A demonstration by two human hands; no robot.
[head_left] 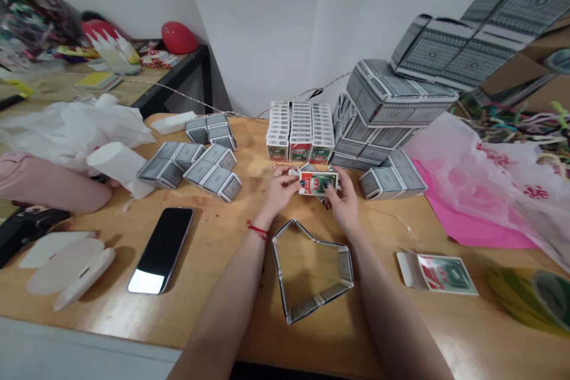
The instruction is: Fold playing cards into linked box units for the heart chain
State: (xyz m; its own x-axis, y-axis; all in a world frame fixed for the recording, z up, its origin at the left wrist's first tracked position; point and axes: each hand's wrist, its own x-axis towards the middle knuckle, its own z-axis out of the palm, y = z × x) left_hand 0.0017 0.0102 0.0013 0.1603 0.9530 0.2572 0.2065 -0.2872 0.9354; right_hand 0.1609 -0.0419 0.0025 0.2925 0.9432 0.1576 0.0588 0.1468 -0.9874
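Note:
Between my two hands is a red and green playing-card box [317, 183], held up over the middle of the table. My left hand [282, 187] grips its left end, fingers closed on it. On its right end, the thumb and fingers of my right hand [342, 193] press. Nearer to me, between my forearms, stands an open ring of joined grey-patterned card panels [281, 273], bent into an irregular outline. Just beyond my hands are rows of stacked card boxes [301, 130]. Another card box [445, 274] with its flap open lies at the right.
Joined grey card-box blocks [214, 169] sit at the left, and a tall stepped stack of them [401, 98] rises at the right. A phone [161, 249], a pink bottle [48, 184], a white roll [118, 163] and yellow tape [519, 297] lie around. Pink paper [463, 222] is under plastic.

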